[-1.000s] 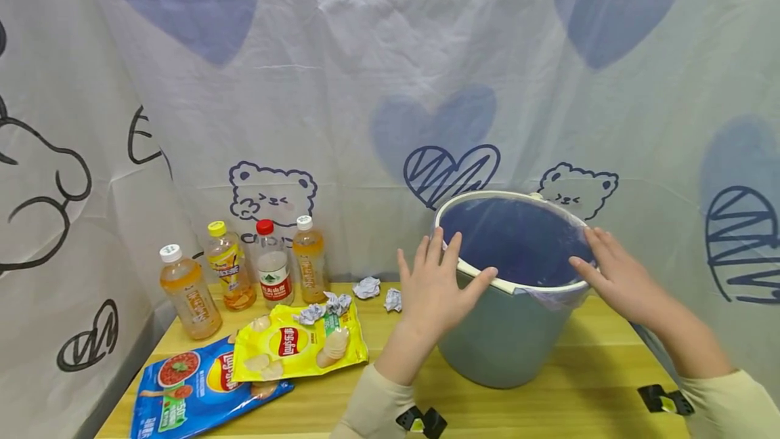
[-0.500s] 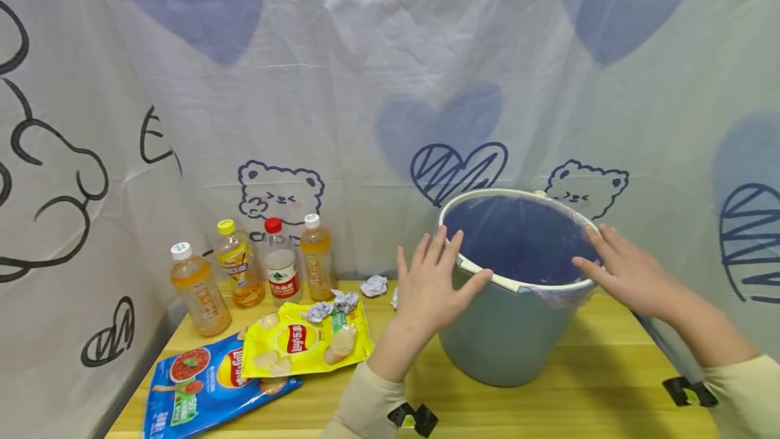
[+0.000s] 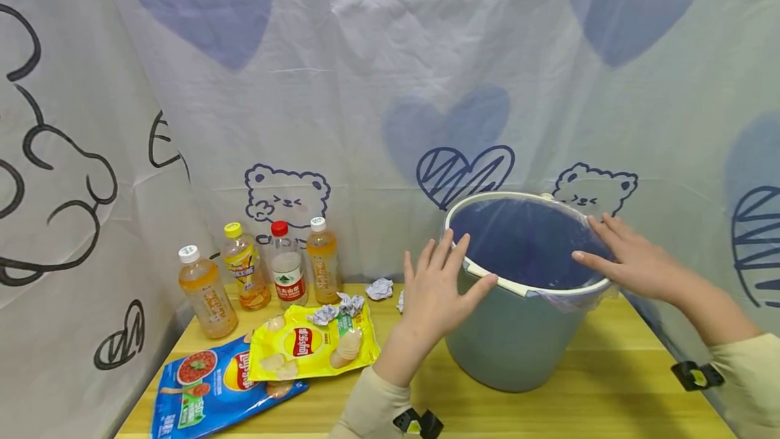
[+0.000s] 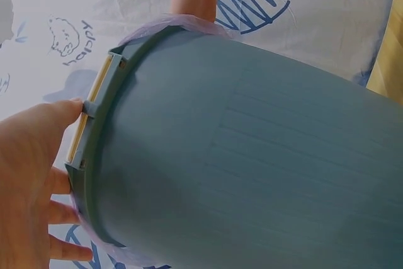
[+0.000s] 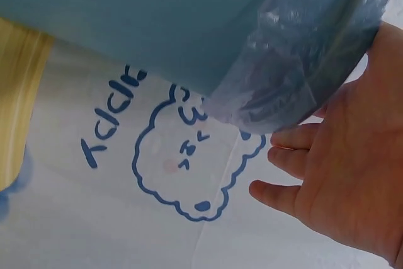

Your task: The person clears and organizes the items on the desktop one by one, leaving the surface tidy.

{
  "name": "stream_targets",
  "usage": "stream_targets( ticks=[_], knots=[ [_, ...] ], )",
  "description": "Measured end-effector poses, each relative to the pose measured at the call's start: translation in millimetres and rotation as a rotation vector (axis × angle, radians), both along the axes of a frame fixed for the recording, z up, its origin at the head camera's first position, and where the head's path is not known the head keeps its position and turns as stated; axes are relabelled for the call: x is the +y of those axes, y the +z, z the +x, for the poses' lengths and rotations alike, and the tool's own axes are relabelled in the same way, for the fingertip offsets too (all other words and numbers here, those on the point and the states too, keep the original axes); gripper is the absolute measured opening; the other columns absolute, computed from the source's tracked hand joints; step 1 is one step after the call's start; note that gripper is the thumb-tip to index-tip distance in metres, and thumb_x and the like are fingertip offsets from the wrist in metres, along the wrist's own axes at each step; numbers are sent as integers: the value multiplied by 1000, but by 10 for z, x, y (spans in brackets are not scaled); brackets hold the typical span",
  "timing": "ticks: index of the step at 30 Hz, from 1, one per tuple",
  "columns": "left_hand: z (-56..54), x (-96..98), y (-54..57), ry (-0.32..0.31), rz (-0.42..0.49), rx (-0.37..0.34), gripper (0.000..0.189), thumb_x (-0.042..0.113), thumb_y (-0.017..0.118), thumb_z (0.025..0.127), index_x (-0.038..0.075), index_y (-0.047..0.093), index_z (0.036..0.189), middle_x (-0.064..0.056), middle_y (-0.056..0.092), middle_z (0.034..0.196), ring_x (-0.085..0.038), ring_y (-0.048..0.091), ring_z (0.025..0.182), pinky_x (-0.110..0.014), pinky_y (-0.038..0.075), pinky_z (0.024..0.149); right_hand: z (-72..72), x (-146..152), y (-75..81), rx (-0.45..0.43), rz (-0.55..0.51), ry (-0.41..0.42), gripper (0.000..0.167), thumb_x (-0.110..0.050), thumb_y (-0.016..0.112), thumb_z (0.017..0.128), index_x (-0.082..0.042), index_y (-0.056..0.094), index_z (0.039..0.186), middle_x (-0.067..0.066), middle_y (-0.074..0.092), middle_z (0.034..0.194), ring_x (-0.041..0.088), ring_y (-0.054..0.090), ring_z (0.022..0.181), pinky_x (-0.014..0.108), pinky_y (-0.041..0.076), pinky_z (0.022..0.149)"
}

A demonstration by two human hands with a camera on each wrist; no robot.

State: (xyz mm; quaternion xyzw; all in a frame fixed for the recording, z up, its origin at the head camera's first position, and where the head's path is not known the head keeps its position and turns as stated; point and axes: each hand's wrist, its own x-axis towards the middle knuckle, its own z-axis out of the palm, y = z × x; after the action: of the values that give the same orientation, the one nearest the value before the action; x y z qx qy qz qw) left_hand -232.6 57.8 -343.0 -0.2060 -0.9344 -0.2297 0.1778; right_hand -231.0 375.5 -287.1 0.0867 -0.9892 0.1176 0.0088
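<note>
A grey-blue trash bin (image 3: pixel 518 344) with a white rim stands upright on the wooden table, right of centre in the head view. A thin translucent bag (image 5: pixel 277 74) lines it and folds over the rim. My left hand (image 3: pixel 435 293) has its fingers spread at the left of the rim, thumb tip at the rim clip in the left wrist view. On the opposite side, my right hand (image 3: pixel 636 263) lies with extended fingers at the rim and the bag's edge. Neither hand is curled round anything.
Left on the table stand several drink bottles (image 3: pixel 207 297). A yellow chip bag (image 3: pixel 311 347) overlaps a blue chip bag (image 3: pixel 225 388). Crumpled paper balls (image 3: pixel 380 288) lie near and on the yellow bag. A patterned curtain (image 3: pixel 353 120) hangs behind the table.
The head view has turned slightly left, so everything sits further right in it. Both hands stay at the bin's rim; the right fingers have shifted a little along it.
</note>
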Motion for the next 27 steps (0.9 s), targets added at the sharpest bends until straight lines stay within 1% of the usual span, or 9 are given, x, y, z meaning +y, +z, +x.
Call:
stream_targets(
  ticks=[4,7,14,21,27],
  knots=[
    [-3,9,-24,-7,9,10,74,73,35,91,35,24,154,3,25,162,-30,30,147,-67,17,115,-22,45,18,3,40,-5,90,-57,44,96,2,8,154,35,3,157,56,2,144,78,9,105],
    [-1,7,-37,-6,18,16,74,73,35,91,35,24,154,2,25,162,-31,31,146,-67,18,115,-67,37,32,4,51,-1,91,-58,44,96,2,10,154,34,5,157,55,3,144,77,10,106],
    [-6,10,-65,-5,36,48,74,72,37,91,34,26,154,1,28,161,-33,34,144,-68,20,113,-287,-79,73,12,65,22,89,-59,43,96,5,15,153,36,11,155,56,10,143,74,13,109],
    [-18,4,-78,-4,38,52,73,71,37,92,35,25,154,0,28,161,-33,35,144,-69,21,112,-474,-183,39,-6,71,6,92,-63,41,95,5,16,153,35,12,156,56,10,142,73,13,110],
    [-9,5,-82,-8,60,48,73,71,37,92,35,24,154,1,27,161,-33,34,144,-69,21,112,-511,-218,16,0,80,-9,93,-65,41,94,3,16,153,33,13,157,56,12,143,73,15,109]
  ],
)
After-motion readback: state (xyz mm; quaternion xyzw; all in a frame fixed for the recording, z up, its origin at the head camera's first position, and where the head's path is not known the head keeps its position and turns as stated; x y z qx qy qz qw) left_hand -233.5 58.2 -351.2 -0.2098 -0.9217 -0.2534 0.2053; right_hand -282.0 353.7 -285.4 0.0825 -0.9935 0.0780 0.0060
